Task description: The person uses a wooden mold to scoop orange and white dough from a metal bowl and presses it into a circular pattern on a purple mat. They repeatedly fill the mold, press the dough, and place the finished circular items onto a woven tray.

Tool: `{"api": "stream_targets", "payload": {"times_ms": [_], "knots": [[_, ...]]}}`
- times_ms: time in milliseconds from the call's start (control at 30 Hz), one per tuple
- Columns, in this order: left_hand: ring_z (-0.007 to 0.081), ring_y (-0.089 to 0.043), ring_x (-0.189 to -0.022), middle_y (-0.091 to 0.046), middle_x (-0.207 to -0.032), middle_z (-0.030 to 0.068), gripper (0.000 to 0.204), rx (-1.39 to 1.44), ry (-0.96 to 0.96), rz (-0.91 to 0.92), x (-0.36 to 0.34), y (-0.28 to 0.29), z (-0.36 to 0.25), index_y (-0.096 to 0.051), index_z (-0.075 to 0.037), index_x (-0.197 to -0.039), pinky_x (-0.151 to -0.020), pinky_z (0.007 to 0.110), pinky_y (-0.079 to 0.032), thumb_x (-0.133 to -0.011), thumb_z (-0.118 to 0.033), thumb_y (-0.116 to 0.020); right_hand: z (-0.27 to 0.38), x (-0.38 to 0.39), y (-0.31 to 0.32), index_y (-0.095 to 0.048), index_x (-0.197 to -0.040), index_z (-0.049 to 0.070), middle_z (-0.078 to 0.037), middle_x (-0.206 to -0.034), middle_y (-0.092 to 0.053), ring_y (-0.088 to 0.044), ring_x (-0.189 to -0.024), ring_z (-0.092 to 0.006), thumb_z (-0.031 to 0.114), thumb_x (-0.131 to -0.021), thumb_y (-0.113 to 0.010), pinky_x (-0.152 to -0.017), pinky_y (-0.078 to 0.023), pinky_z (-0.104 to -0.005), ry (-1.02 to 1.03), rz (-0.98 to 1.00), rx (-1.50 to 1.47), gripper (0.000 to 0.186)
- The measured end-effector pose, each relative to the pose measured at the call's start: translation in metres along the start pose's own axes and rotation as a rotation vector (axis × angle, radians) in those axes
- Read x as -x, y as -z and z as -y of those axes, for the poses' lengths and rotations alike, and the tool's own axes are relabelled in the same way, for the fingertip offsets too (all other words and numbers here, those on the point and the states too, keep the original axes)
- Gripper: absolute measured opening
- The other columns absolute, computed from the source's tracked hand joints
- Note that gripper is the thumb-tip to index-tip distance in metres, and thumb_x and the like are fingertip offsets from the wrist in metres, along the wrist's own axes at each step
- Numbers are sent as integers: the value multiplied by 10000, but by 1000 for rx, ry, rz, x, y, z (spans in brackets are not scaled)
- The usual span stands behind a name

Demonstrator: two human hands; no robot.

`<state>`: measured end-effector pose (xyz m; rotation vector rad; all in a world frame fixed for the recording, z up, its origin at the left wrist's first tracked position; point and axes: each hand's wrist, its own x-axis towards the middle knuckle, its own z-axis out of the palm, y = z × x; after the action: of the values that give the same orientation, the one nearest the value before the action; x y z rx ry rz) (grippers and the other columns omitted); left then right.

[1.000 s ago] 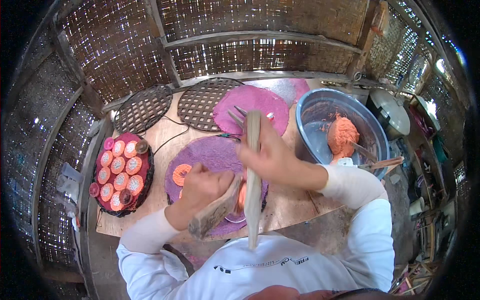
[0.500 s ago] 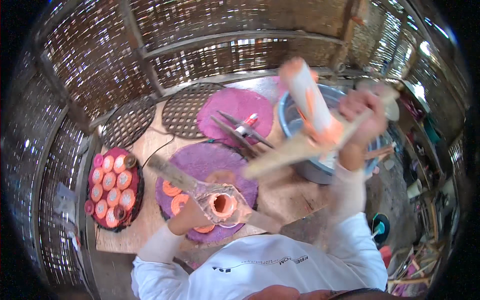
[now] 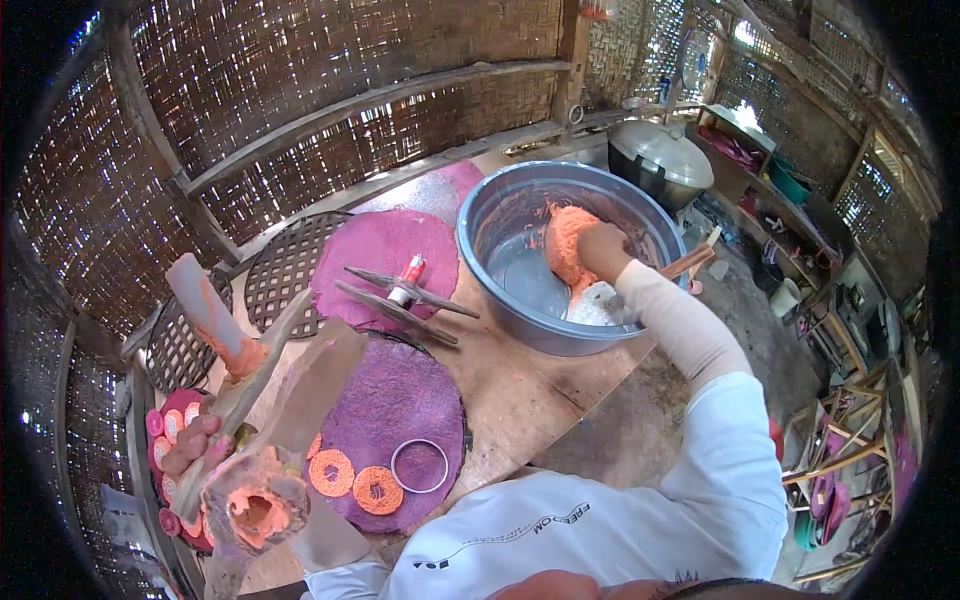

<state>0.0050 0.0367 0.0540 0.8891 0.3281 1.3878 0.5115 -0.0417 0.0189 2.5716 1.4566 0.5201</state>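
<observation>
My left hand (image 3: 190,447), at the left, has its fingers wrapped round the wooden handle of a plunger (image 3: 220,320) whose white cylinder is smeared with orange dough. A wooden press barrel (image 3: 262,508) with an orange-caked hole hangs beside it, apparently in the same hand; the grip on it is partly hidden. At the right, my right hand (image 3: 605,252) reaches into a blue-grey basin (image 3: 500,300), closed on a lump of orange dough (image 3: 568,245); its fingertips are buried. Orange dough rings (image 3: 378,490) and a thin metal ring (image 3: 420,466) lie on a purple round mat (image 3: 405,400).
Crossed wooden sticks with a red-and-white tube (image 3: 408,280) rest by a pink mat (image 3: 385,250). Further left are lattice trays (image 3: 295,262) and a mat of topped dough rings (image 3: 172,425). A lidded pot (image 3: 660,160) stands behind the basin. A flat stick (image 3: 690,262) crosses its rim.
The plunger has passed from my right hand to my left, lifted out to the left with the barrel. My right hand has gone down into the basin dough. The view has swung right.
</observation>
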Motion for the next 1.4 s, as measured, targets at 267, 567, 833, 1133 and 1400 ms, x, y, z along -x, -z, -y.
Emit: {"api": "stream_targets", "payload": {"times_ms": [267, 567, 833, 1133, 1400], "knots": [[201, -536, -954, -493, -1141, 89, 358, 82, -25, -156, 3, 33, 9, -554, -62, -1047, -823, 325, -455, -731, -195, -655, -41, -16, 37, -689, -756, 99, -102, -767, -662, -650, -704, -259, 177, -727, -542, -538, -488, -386, 272, 192, 279, 169], [199, -535, -946, -495, -1126, 86, 354, 46, -60, -283, 3, 38, 16, -547, -61, -1051, -821, 324, -456, -738, -193, -647, -50, -110, 73, -687, -807, 212, -77, -798, -662, -648, -764, -247, 185, -719, -570, -624, -497, -369, 256, 177, 442, 149], [196, -534, -939, -496, -1114, 83, 352, -11, -93, -378, 2, 31, 25, -541, -60, -1055, -819, 323, -456, -745, -192, -641, -92, -173, -2, -689, -830, 243, -62, -755, -653, -639, -724, -242, 215, -687, -581, -604, -480, -374, 442, 148, 418, 181], [193, -533, -932, -497, -1100, 79, 348, -18, -95, -401, 1, 23, 29, -534, -59, -1059, -816, 323, -457, -752, -190, -633, -72, -174, -36, -673, -720, 124, -102, -720, -643, -635, -703, -273, 242, -627, -617, -598, -488, -390, 555, 219, 270, 161], [191, -532, -925, -498, -1087, 76, 346, 19, -84, -359, 0, 26, 28, -528, -58, -1063, -814, 322, -457, -759, -189, -626, -34, -130, -19, -658, -626, 140, -72, -671, -646, -633, -645, -239, 248, -620, -627, -527, -450, -364, 726, 75, 326, 113]]}}
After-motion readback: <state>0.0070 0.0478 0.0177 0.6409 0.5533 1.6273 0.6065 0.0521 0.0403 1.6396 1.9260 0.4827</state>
